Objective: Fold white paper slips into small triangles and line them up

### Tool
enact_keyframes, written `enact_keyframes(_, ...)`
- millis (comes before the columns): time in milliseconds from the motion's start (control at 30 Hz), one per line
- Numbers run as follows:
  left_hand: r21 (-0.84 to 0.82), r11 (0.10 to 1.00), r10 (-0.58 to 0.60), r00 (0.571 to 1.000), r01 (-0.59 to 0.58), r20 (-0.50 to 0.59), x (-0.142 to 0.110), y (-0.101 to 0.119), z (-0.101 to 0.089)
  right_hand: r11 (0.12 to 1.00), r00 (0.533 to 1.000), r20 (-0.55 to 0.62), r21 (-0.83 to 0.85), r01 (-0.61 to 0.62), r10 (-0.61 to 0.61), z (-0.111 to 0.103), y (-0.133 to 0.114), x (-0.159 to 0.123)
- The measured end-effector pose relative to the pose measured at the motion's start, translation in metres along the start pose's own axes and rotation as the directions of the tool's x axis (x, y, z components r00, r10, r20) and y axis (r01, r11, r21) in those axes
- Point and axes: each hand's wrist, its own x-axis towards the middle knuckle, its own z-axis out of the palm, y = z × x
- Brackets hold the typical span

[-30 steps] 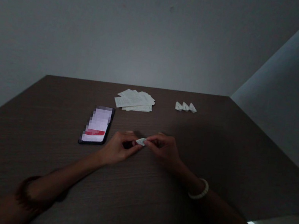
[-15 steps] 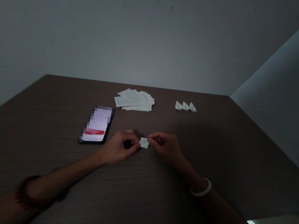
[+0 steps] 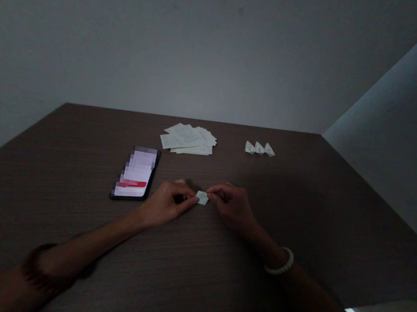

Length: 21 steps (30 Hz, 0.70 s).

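Note:
A small folded piece of white paper (image 3: 202, 198) with faint print is held between my two hands, low over the table. My left hand (image 3: 169, 200) pinches its left edge between thumb and fingers. At its upper right corner, the thumb and fingertips of my right hand (image 3: 232, 203) are closed on it. Farther back, several printed paper sheets (image 3: 187, 140) lie in a loose, fanned pile. Small folded paper pieces (image 3: 260, 149) with pointed tops stand side by side to the right of that pile.
A phone (image 3: 136, 174) with a lit, partly blurred screen lies left of my left hand. The brown wooden table (image 3: 155, 275) reaches back to a grey wall (image 3: 205, 58). Another wall rises on the right.
The small paper has turned slightly between my fingers and its outline looks more pointed. My left fingertips have shifted a little right and up along it. The other things stay in place.

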Motion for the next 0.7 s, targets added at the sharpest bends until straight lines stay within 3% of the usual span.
enact_keyframes(300,0.018,0.999,0.030,1.000,-0.029,-0.010,-0.0027,-0.0027,0.0014,0.987,0.983,0.102,-0.035,0.159,-0.155,-0.0018,0.0043,-0.0016)
enact_keyframes(700,0.060,0.992,0.115,0.993,-0.113,-0.024,-0.0011,0.0039,0.0012,0.971,0.970,0.078,-0.047,0.233,-0.229,0.0021,0.0006,-0.0017)
